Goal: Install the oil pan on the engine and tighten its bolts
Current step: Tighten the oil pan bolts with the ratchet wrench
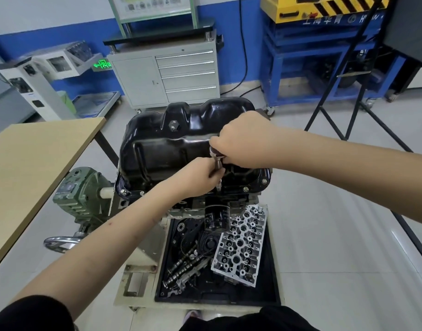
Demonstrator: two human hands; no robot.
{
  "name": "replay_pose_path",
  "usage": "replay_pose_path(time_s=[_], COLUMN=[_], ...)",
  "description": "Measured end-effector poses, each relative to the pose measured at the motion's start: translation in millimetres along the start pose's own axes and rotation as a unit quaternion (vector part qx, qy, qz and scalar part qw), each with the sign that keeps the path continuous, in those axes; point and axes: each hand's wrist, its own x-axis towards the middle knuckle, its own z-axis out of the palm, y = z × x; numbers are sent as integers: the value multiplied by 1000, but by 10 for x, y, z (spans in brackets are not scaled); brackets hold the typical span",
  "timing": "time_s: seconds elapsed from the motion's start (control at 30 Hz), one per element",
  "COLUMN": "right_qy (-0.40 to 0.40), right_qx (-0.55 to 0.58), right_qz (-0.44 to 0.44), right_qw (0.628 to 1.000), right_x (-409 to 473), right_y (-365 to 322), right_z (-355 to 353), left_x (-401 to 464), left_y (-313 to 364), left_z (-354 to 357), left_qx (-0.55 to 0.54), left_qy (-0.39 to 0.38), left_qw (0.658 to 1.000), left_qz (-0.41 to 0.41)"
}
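Fingers of the left hand (197, 176) are curled around the shaft of a socket wrench (217, 166), which stands nearly upright on a bolt at the near flange of the oil pan (167, 149). Right hand (243, 139) grips the wrench's head from above, fingers closed over it. Oil pan sits seated on the engine (231, 201) (inverted on its stand), with flange bolts (245, 188) visible along the near edge. Oil filter (216, 217) projects below. Cylinder head (241, 244) lies in the black tray (272, 278) underneath.
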Motion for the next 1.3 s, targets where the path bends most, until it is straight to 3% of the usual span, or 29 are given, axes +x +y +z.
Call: replay_pose_path(time_s=[0.13, 0.37, 0.63, 0.8, 1.03, 1.2, 1.3], right_qy=[18, -19, -12, -35, -17, -36, -16], right_qx=[3, 50, 27, 94, 29, 48, 51], right_qz=[-75, 46, 6, 70, -14, 67, 42], right_qw=[997, 998, 1000, 992, 999, 996, 998], right_x=[13, 4, -9, -30, -47, -47, -34], right_y=[91, 22, -10, -99, -12, -24, -38], right_z=[12, 9, -19, -44, -23, -42, -7], left_x=[6, -39, 11, -29, 11, -6, 14], left_y=[-7, -43, -54, -41, 2, 4, 19], left_z=[-22, 17, -66, -49, -25, -11, 7], left_qx=[21, -2, 33, 14, 23, 0, 25], left_qy=[-37, 11, -60, -29, -42, -16, -2], left_qw=[999, 1000, 998, 999, 999, 1000, 1000], left_qz=[2, 13, 5, 15, 3, -11, 0])
